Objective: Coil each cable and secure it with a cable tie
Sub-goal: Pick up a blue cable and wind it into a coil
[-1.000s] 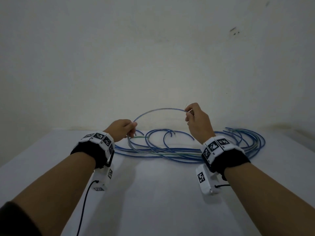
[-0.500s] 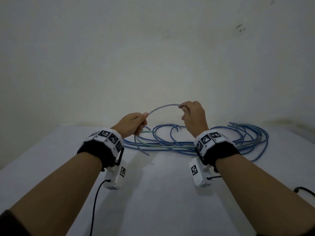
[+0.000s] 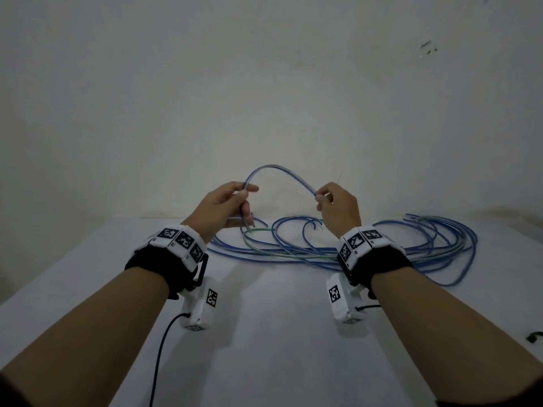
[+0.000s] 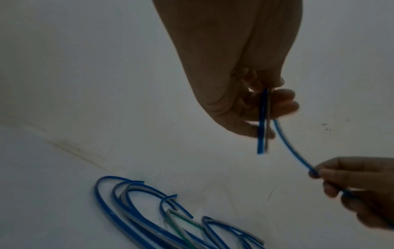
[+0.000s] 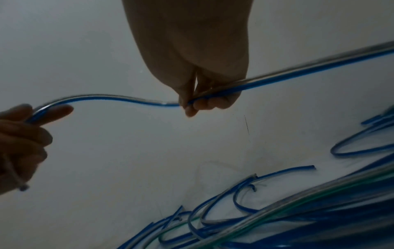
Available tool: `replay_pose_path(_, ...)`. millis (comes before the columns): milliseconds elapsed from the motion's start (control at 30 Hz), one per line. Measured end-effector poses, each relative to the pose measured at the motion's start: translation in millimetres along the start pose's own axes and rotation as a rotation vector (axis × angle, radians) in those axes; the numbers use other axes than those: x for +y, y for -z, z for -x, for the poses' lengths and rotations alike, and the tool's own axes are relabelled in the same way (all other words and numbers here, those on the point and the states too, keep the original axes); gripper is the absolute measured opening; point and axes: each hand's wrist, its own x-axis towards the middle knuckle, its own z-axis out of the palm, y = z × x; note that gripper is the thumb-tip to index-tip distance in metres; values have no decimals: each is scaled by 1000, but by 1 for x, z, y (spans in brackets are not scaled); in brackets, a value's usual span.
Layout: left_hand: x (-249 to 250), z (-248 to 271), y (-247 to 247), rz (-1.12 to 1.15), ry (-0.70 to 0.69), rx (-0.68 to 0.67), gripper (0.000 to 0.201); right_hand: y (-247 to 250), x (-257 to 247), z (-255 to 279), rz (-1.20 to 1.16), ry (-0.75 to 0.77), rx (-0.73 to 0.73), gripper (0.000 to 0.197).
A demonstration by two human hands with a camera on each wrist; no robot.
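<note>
Blue cable (image 3: 279,174), arched above table (image 3: 264,333); pinched in curled fingers of left hand (image 3: 223,207) and right hand (image 3: 338,210). Loose cable pile (image 3: 382,248) behind hands.

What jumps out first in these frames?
A blue cable arches in the air between the left hand and right hand, each pinching it. Behind them a loose tangle of cables, mostly blue, sprawls over the white table.

A white table (image 3: 264,362) meets a pale wall (image 3: 264,98) that carries a few dark marks (image 3: 427,48) (upper right). A small black object (image 3: 533,337) lies at the table's right edge.
</note>
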Motion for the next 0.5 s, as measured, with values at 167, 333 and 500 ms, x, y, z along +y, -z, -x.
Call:
replay_pose_path(167,7,-7,-17,97,-43,102,30,5,2,14,192,104,-277,18)
replay_pose_path(333,12,-5,-39,-32,-125,94,28,18,-7,32,362,264,-523,30)
replay_pose_path(500,3,-3,-56,-301,-193,146,19,25,-17,42,397,421,-612,29)
